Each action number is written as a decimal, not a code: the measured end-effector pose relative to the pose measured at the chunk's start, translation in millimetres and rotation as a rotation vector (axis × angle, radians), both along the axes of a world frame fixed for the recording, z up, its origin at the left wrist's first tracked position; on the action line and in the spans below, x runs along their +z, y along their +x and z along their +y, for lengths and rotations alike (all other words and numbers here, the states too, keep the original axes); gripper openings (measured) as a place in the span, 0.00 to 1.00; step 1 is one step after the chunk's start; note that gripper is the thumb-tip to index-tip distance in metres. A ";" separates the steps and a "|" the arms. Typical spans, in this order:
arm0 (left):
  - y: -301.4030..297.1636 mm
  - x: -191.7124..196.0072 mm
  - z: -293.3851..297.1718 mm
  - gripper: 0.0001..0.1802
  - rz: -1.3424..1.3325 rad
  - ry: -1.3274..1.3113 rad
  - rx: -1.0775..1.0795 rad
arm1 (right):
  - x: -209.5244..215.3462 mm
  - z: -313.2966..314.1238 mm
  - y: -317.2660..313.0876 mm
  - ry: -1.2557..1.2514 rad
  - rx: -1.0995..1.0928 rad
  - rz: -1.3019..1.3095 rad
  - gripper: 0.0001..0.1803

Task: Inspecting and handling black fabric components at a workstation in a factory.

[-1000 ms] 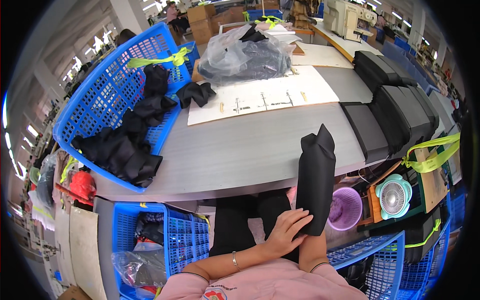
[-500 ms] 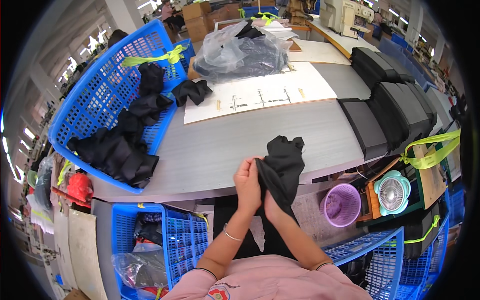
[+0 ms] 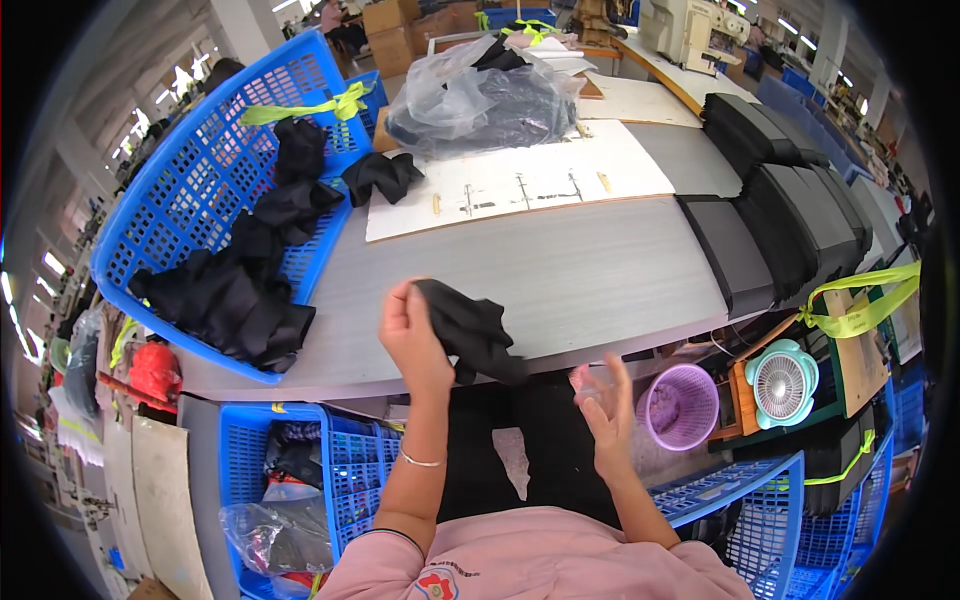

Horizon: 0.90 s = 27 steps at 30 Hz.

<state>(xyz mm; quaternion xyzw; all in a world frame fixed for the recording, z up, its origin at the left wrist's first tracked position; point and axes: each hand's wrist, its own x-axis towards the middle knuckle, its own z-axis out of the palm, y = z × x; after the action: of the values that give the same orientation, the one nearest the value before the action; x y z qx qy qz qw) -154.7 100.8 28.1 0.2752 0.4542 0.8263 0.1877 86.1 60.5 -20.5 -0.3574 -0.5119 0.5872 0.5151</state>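
Black cloth hangs crumpled from my left hand, nearer to me than the white board; those fingertips pinch one corner of it. On the same near side of the board, off to its right, I hold my right hand apart from the cloth, thumb spread away from raised fingers. Left of the board leans a blue basket with rumpled black pieces inside. Right of the board sit stacked black panels; at its far edge, a clear plastic bag.
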 end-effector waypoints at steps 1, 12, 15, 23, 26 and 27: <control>17.2 4.2 -5.9 0.07 0.157 -0.132 0.081 | 9.1 4.2 -0.7 0.139 -0.083 -0.095 0.43; 79.9 4.1 -50.1 0.06 0.509 -0.197 -0.283 | 9.1 41.2 -14.3 0.075 -0.058 -0.473 0.24; 63.9 -4.5 -44.8 0.03 0.632 -0.159 -0.143 | 15.5 35.5 -2.6 -0.417 0.331 0.155 0.17; 42.4 -24.5 -47.3 0.14 -0.633 -0.283 -0.852 | 44.0 44.2 -15.2 -0.440 0.274 0.096 0.11; 57.5 -51.0 -69.2 0.19 -0.769 -0.337 -1.161 | 24.7 62.0 -19.1 -0.180 0.264 -0.051 0.14; 65.2 -62.0 -79.5 0.19 -0.862 -0.389 -1.235 | 11.9 60.9 -27.1 -0.119 0.269 -0.130 0.15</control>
<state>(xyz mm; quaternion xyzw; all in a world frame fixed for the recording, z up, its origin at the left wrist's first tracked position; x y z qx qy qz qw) -89.5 21.3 -33.9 0.0949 0.2422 0.5114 0.8190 59.0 121.4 -8.7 -0.3528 -0.5515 0.6559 0.3756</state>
